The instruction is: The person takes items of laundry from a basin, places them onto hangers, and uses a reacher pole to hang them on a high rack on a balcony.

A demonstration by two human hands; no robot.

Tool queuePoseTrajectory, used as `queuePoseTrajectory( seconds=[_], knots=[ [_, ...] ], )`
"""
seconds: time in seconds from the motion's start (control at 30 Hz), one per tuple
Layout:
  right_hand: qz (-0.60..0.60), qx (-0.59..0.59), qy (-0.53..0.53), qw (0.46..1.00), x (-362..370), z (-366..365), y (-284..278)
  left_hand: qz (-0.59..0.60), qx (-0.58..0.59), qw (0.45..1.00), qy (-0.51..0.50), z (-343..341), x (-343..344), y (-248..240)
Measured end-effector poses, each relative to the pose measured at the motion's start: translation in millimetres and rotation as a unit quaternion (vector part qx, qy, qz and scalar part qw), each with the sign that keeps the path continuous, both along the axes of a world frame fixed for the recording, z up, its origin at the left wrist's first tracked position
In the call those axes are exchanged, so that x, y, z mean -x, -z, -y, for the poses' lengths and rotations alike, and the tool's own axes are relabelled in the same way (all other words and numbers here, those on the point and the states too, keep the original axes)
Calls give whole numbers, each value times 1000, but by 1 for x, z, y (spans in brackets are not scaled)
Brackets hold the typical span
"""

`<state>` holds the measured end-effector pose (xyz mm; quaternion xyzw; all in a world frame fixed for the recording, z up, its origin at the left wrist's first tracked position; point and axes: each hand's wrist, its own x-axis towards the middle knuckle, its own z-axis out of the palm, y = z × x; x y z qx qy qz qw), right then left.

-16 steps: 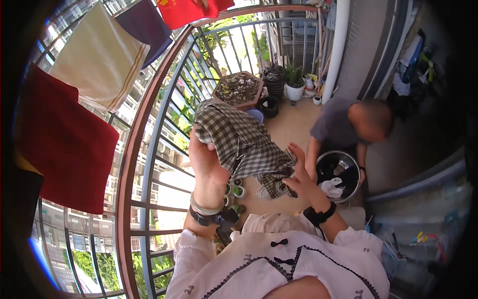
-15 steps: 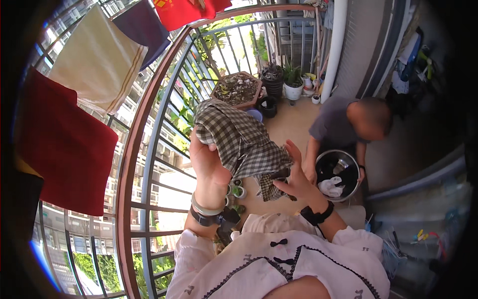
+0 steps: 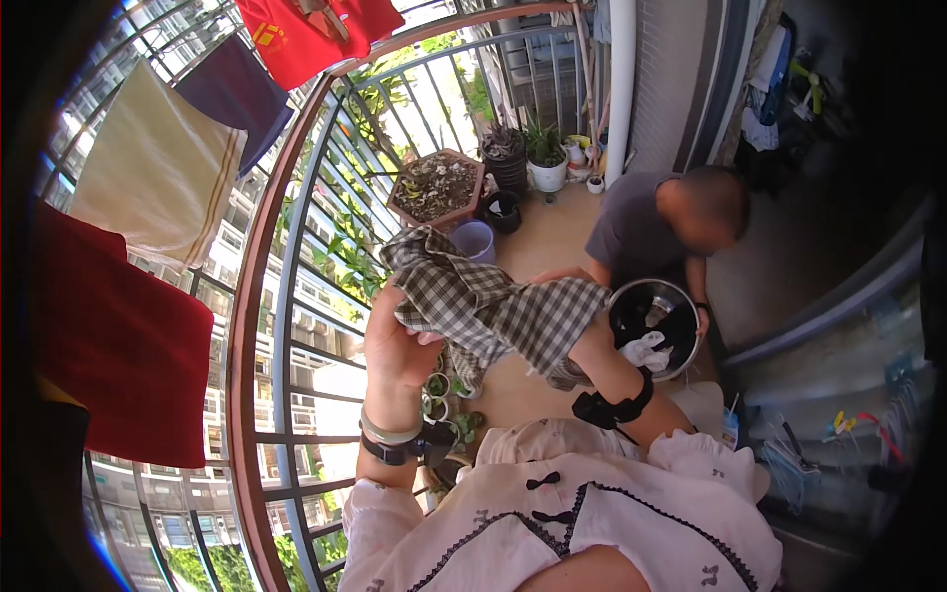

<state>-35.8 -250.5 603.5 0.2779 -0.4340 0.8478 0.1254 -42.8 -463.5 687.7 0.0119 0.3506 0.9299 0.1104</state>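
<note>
A black-and-white checked garment hangs bunched in mid-air in front of me; its exact kind is hidden by the folds. My left hand is closed on its left end, thumb and fingers gripping the cloth. My right hand reaches up under the right end, and the fabric drapes over it. Most of its fingers are covered; only a strip of skin shows beyond the cloth's far edge. To the right, another person bends over a metal basin holding dark fabric and a white cloth.
Along the left railing hang a dark red cloth, a cream towel, a dark blue cloth and a red one. Potted plants and a hexagonal planter stand ahead. Hangers lie at lower right.
My right hand has gone from beside the garment's right end to beneath it, and the cloth now covers it. The garment is stretched wider to the right. The view has shifted slightly.
</note>
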Motion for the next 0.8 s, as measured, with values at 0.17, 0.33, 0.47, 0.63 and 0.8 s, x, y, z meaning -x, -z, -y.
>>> queuePoseTrajectory(
  seconds=[0.17,0.33,0.47,0.63,0.8],
  knots=[
    [326,200,10,924,21,-17,9,-113,100,989,6,41,-1,-11],
    [337,233,-37,912,37,-33,9,-230,452,861,47,67,-4,-11],
    [301,228,-132,917,30,-31,2,-198,816,541,-56,76,0,0],
    [336,226,-164,899,15,-29,-8,-187,784,584,-96,94,9,20],
    [315,229,-184,902,15,-38,-19,-198,668,717,-3,112,19,31]
  ],
)
